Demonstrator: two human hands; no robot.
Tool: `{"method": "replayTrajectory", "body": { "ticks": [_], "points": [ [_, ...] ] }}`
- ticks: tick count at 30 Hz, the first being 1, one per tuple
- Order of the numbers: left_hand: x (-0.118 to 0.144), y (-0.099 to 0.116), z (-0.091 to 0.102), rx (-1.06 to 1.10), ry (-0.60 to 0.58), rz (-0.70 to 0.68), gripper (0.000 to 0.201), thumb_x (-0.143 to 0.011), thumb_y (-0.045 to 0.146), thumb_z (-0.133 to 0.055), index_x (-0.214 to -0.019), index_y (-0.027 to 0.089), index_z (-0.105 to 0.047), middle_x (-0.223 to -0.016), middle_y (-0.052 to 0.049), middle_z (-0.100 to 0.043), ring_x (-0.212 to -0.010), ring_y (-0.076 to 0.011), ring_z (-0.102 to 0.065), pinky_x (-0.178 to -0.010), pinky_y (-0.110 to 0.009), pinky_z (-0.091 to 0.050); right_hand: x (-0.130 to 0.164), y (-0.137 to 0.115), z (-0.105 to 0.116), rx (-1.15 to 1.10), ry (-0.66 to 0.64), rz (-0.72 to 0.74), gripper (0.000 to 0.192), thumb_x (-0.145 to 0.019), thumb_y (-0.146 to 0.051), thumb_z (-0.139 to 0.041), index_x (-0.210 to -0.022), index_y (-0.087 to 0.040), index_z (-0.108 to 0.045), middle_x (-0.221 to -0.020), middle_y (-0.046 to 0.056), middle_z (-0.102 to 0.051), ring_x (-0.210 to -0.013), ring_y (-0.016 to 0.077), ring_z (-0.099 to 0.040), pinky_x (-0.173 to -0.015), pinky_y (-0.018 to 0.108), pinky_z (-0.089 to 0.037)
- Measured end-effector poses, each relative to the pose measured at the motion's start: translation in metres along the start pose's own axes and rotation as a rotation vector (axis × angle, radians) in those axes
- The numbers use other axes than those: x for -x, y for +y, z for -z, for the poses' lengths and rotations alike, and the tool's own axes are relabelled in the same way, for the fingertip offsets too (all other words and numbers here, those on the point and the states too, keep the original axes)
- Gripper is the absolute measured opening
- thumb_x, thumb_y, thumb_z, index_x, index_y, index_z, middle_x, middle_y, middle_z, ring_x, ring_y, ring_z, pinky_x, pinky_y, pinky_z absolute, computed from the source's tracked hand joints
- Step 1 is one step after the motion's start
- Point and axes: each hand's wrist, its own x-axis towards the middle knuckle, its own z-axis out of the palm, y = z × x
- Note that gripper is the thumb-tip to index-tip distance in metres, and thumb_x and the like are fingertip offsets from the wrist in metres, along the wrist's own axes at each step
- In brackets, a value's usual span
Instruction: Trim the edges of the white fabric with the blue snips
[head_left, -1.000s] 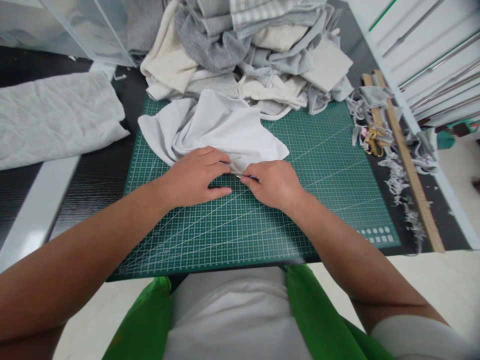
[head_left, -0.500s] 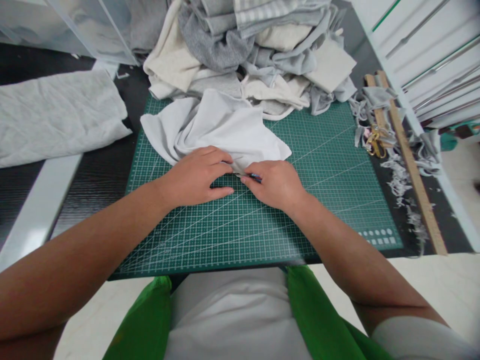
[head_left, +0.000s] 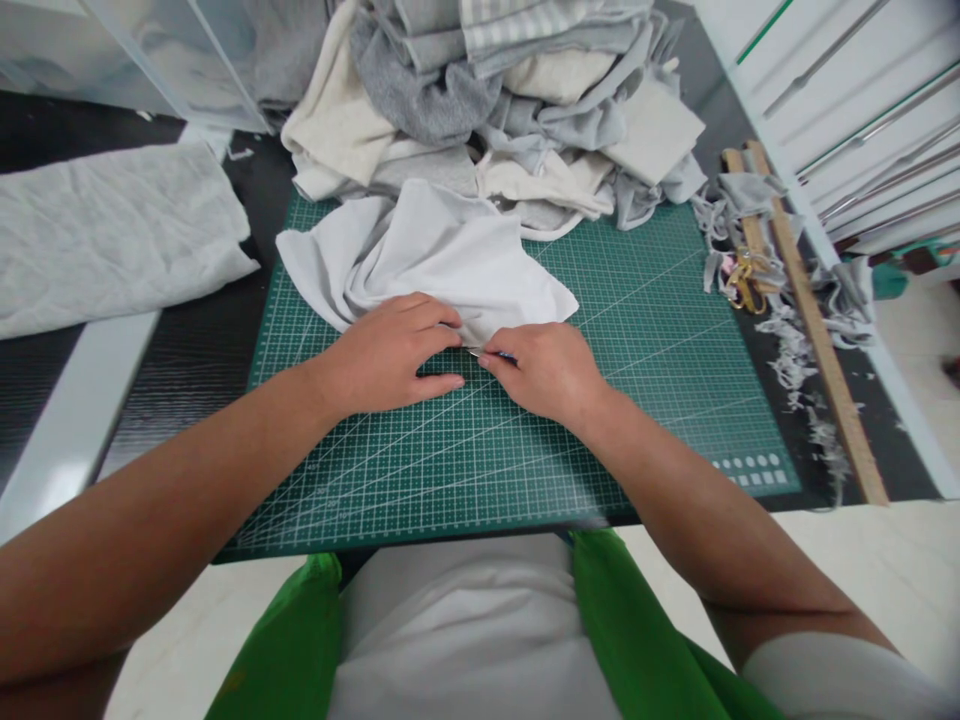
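A crumpled white cloth (head_left: pixel 442 255) lies on the green cutting mat (head_left: pixel 645 340). My left hand (head_left: pixel 390 352) rests palm down on the cloth's near edge, fingers pinching it against the mat. My right hand (head_left: pixel 547 370) is closed around a small thin tool with a metal tip and a blue grip (head_left: pixel 487 354), whose tip touches the cloth edge right beside my left fingertips. Most of the tool is hidden inside my fist.
A heap of grey and cream fabric pieces (head_left: pixel 510 100) sits behind the mat. A folded white cloth (head_left: pixel 112 230) lies at the left. A wooden ruler (head_left: pixel 814 330), gold scissors (head_left: pixel 746 280) and grey scraps (head_left: pixel 795 350) lie to the mat's right.
Hardly anything has moved. My hands stay at the cloth edge; the blue of the tool shows a little less than half a second ago.
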Motion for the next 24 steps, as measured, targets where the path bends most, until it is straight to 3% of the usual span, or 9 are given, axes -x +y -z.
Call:
{"method": "replayTrajectory", "body": {
  "ticks": [7,24],
  "points": [
    [-0.001,-0.0001,0.0002,-0.001,-0.008,-0.009,0.039,-0.092,0.047,-0.07,-0.113,0.014,-0.071,-0.124,-0.013,-0.068,-0.115,-0.0309,-0.064,-0.102,-0.049,-0.053,0.0009,0.0069,-0.0074,-0.064,0.063,-0.015,0.031,-0.098,-0.047,-0.058,-0.105,-0.025,-0.079,-0.096,0.003,-0.081,-0.084,0.0215,-0.07,-0.071,0.033,-0.04],
    [-0.0003,-0.0003,-0.0001,0.006,-0.009,0.01,0.039,-0.093,0.049,-0.068,-0.112,0.014,-0.071,-0.124,-0.014,-0.068,-0.116,-0.0315,-0.063,-0.103,-0.049,-0.053,-0.0053,0.0006,-0.0001,0.03,-0.004,0.026,0.034,-0.102,-0.043,-0.051,-0.098,-0.025,-0.079,-0.087,0.003,-0.08,-0.077,0.0207,-0.068,-0.063,0.034,-0.03]
  ]
}}
